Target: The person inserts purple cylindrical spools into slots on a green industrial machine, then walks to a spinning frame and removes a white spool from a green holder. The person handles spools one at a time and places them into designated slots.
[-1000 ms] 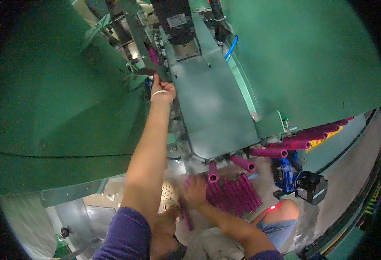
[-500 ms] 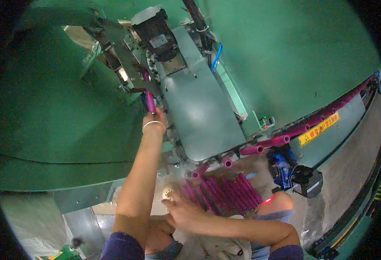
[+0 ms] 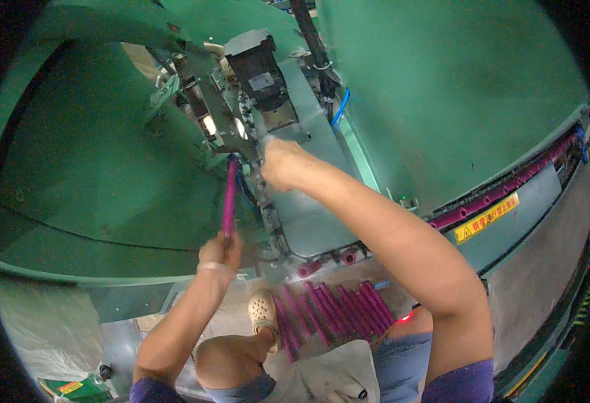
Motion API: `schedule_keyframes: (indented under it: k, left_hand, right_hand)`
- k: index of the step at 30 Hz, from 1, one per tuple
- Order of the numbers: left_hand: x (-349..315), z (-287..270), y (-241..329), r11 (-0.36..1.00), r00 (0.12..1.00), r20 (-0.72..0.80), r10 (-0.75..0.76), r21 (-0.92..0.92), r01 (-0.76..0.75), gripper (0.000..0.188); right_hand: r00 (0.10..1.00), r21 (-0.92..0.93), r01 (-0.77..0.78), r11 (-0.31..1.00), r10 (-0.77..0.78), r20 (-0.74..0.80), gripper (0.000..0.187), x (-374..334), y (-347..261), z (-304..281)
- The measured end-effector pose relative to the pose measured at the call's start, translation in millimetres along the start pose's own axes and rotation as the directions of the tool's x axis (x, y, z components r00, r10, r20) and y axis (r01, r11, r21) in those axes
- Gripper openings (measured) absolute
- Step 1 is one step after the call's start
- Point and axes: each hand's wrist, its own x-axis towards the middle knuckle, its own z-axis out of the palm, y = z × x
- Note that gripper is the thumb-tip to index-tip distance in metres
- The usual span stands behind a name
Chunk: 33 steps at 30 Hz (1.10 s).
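A long magenta tube stands out from my left hand, its far end just below the dark metal mechanism. The fingers are wrapped round its near end. My right hand is curled over the chain side of the grey cover plate, to the right of the tube's far end. Its fingers are partly smeared and turned away, and whatever they may hold is hidden. Two short tube ends show on the chain at the plate's near edge.
Several magenta tubes lie side by side between my legs, near a cream clog. More tubes sit on the curved conveyor at right, above a yellow warning label. A black motor stands over the plate; green panels surround it.
My left hand has drawn back toward me, and the tube has come out of the mechanism. My right hand has risen from beside my leg to the chain. The view has shifted slightly.
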Motion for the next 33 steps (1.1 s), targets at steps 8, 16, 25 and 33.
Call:
schedule_keyframes:
  k: [8, 16, 25, 33]
  left_hand:
    - [-91, -21, -10, 0.927, 0.934, 0.309, -0.178, 0.370, 0.054, 0.019]
    - [-8, 16, -47, 0.591, 0.921, 0.383, -0.070, 0.760, -0.272, 0.037]
    - [16, 45, -38, 0.613, 0.825, 0.566, -0.005, 0.654, -0.444, 0.046]
    - [40, 15, -26, 0.407, 0.796, 0.567, -0.213, 0.792, -0.455, 0.029]
  right_hand:
    - [0.935, 0.784, -0.353, 0.511, 0.203, 0.290, 0.025, 13, 5, 65]
    - [0.687, 0.089, 0.243, 0.966, -0.107, -0.719, 0.023, 47, 37, 33]
    - [0.961, 0.518, -0.163, 0.839, 0.016, 0.277, 0.027, 44, 34, 36]
    - [0.950, 0.564, -0.216, 0.797, 0.037, 0.311, 0.025, 87, 26, 109]
